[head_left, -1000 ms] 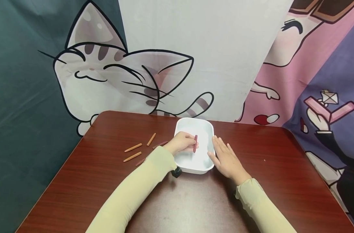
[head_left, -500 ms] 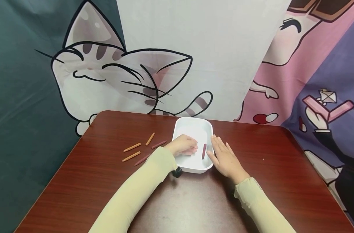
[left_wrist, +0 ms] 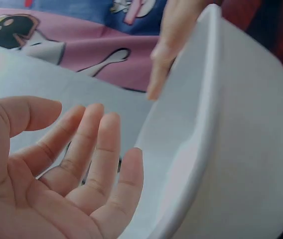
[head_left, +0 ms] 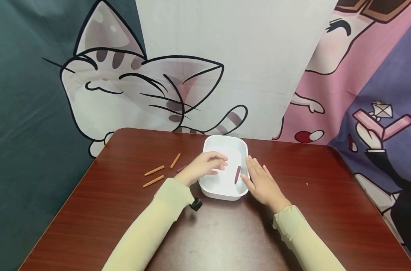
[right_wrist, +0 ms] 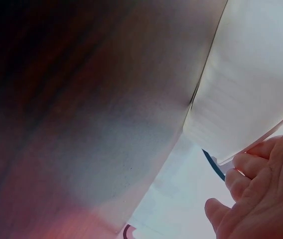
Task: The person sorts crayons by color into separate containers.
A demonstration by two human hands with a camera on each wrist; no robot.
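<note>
A white plastic bin stands on the table with one dark red crayon lying in it near the right wall. My left hand hovers over the bin's left side, fingers spread and slightly bent; its palm faces the left wrist camera and holds nothing. Along the bin's right wall my right hand lies with straight fingers touching the rim. In the right wrist view, the fingertips meet the bin's outer edge. Another dark red crayon is partly covered by the left hand.
To the left of the bin lie three orange crayons, one upper left, one below it and one farther back. A printed cat curtain hangs behind the brown table.
The left hand let go of the dark red crayon, which now lies in the bin. Its fingers have spread, and the hand has drawn back left. The right hand stays put.
</note>
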